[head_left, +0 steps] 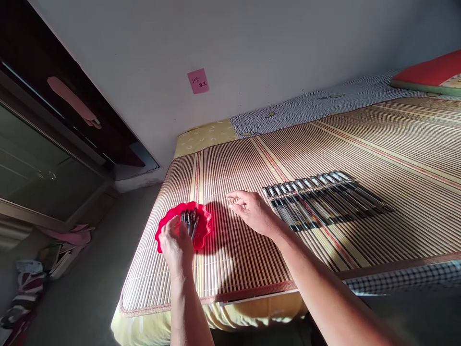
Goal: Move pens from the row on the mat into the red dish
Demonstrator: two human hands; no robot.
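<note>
My left hand (176, 247) is over a red scalloped plate (206, 226), close beside several black pens (189, 222) lying in it. Its fingers are bent and look apart, though the hand itself covers part of the plate and some of the pens. My right hand (254, 211) hovers above the mat between the plate and a row of pens, thumb and fingers apart, with nothing visible in it. That row (320, 199) holds several clear-barrelled pens with black ends, laid side by side at a slant.
A striped bamboo mat (230, 173) covers the bed, with its front edge near me. At the far right lies a red pillow (428, 72). A pink note (198, 80) is stuck to the wall. Folded items (29, 283) sit on the floor at left.
</note>
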